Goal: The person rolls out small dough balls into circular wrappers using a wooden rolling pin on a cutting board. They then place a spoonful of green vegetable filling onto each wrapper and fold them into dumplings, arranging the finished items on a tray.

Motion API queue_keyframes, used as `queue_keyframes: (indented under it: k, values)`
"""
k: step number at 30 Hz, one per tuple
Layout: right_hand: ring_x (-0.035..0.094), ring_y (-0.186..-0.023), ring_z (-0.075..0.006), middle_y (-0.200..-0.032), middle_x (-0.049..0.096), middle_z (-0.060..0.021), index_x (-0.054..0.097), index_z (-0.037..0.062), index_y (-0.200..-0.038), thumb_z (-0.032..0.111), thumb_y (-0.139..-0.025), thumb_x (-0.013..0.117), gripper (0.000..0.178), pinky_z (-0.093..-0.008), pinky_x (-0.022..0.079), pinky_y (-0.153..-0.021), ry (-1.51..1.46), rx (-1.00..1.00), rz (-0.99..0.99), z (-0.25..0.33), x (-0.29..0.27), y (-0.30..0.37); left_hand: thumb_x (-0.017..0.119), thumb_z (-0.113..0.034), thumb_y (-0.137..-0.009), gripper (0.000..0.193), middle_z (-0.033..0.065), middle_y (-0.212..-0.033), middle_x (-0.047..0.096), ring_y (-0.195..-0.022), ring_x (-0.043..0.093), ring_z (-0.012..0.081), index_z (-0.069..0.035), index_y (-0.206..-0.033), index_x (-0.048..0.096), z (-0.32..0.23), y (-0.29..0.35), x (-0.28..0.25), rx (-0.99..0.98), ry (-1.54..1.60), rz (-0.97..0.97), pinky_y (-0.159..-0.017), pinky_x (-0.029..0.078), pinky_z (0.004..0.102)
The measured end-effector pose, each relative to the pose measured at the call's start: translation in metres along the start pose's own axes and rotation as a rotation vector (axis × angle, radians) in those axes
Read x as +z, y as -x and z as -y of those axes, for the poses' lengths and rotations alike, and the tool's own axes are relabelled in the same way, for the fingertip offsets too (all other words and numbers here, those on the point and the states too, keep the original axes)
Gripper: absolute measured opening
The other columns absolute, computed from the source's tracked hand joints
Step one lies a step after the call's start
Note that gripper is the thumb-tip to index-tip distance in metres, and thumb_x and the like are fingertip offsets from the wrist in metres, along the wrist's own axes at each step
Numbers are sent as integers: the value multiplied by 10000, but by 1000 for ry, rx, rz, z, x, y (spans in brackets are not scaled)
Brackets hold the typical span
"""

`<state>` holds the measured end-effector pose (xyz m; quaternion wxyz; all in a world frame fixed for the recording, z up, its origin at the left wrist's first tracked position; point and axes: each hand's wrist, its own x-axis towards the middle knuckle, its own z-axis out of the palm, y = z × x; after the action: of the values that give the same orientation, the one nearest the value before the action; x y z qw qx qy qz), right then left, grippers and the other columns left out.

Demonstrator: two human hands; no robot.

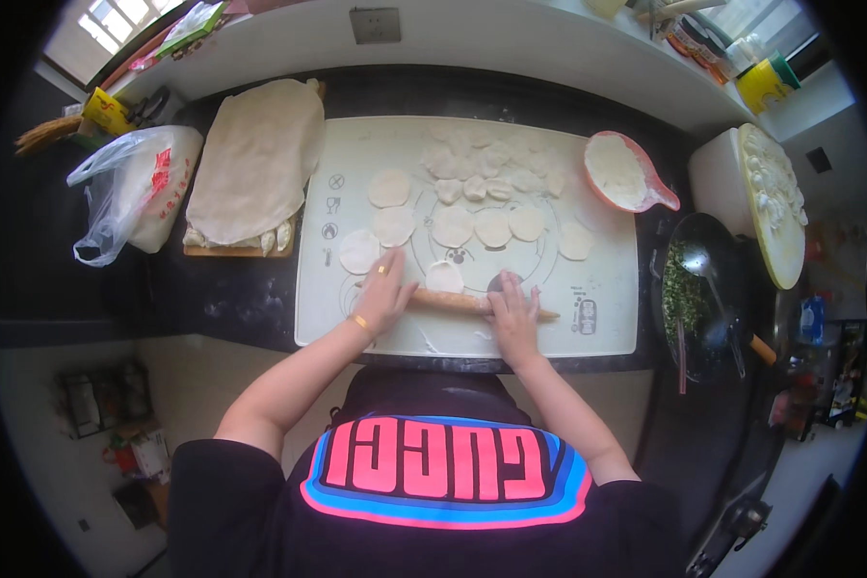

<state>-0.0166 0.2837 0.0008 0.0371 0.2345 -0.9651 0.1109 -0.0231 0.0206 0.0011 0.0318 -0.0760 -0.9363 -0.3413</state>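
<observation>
My left hand (387, 295) lies flat over the left end of a wooden rolling pin (450, 302), fingers stretched forward. Over the pin's right part rests my right hand (514, 314), its fingers also extended. Both palms press on the pin without wrapping round it. Touching the pin's far side, between my hands, is a small dough round (444, 277). Beyond it, several flat dough wrappers (452, 226) lie on a pale printed kneading mat (602, 328). A floury heap of overlapping dough pieces (477, 159) sits at the mat's far edge.
A pink bowl of flour (616, 171) stands at the mat's right. Further right are a wok of chopped green filling (682, 289) and a white container (722, 188) with a dough-topped board (771, 217). At left, a dough sheet (260, 159) covers a board beside a plastic bag (149, 193).
</observation>
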Motion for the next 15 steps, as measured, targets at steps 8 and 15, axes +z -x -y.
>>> queue_keyframes:
  k: [8,15]
  values:
    - [370,-1264,-263,-1369,391,-119,508,96,-1034,129,-718,665,354,-500,253,-994,-147,30,46,-4,-28,28,662,-130,-716,360,176,-1105,525,-1021,487,355,-52,-1050,554,-39,-50,10,-281,64,529,-858,415,390]
    - [289,-1313,-285,-1413,313,-144,469,69,-1141,212,-781,617,414,-534,195,-1031,-193,61,112,0,-9,20,550,-254,-828,614,189,-1435,238,-1319,217,373,-72,-1365,316,-30,27,2,-40,-451,87,-1052,186,516]
